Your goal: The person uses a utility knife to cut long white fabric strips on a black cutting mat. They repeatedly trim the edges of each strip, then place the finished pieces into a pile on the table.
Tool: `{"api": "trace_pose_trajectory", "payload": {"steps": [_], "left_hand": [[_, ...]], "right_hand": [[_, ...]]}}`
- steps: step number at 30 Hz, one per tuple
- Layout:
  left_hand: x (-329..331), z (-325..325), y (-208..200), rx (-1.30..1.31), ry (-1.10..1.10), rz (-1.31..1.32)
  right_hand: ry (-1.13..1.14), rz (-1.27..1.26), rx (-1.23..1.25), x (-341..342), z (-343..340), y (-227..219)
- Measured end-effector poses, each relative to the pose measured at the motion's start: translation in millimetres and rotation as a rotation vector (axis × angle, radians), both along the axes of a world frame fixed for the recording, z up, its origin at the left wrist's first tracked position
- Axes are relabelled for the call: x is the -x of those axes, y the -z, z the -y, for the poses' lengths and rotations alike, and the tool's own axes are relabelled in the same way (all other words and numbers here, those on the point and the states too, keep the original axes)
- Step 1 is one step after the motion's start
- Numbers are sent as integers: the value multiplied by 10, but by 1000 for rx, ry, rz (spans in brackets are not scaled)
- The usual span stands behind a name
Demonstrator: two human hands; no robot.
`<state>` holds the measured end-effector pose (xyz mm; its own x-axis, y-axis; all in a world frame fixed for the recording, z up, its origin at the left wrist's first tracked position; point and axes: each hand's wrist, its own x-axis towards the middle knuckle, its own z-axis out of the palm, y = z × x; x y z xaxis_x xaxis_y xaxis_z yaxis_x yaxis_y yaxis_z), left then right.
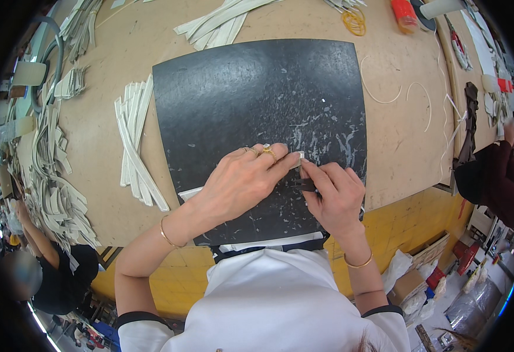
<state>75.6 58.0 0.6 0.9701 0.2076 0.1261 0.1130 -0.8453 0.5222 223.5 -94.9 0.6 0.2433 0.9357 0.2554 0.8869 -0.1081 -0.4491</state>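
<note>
A white fabric-like strip (190,193) lies across the black mat (239,100). Most of it is hidden under my left hand (242,179), and its end shows at my left fingertips. That hand is closed, with thumb and index finger pinching the end. Close by on the right, my right hand (340,196) is wrapped round a small black tool (305,184); its exact kind cannot be made out. The right thumb and index fingertip come up to the strip's end, nearly touching my left fingers.
White strips (133,146) lie stacked left of the mat, more (218,23) beyond it. Heaped strips (57,199) cover the table's left side. Thin cords (427,105) and a red-handled tool (457,50) lie at right. A person (486,176) is at far right, another (45,264) at left.
</note>
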Motion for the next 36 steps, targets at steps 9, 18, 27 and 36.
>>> {"api": "trace_pose_trajectory", "payload": {"steps": [9, 18, 27, 36], "left_hand": [[-1, 91, -29, -160, 23, -54], [-9, 41, -8, -103, 28, -89], [-38, 10, -100, -151, -63, -135], [69, -199, -122, -201, -664, -81]], "right_hand": [[22, 109, 66, 109, -26, -81], [24, 118, 292, 250, -25, -184], [82, 33, 481, 265, 38, -330], [466, -406, 527, -666, 554, -703]]}}
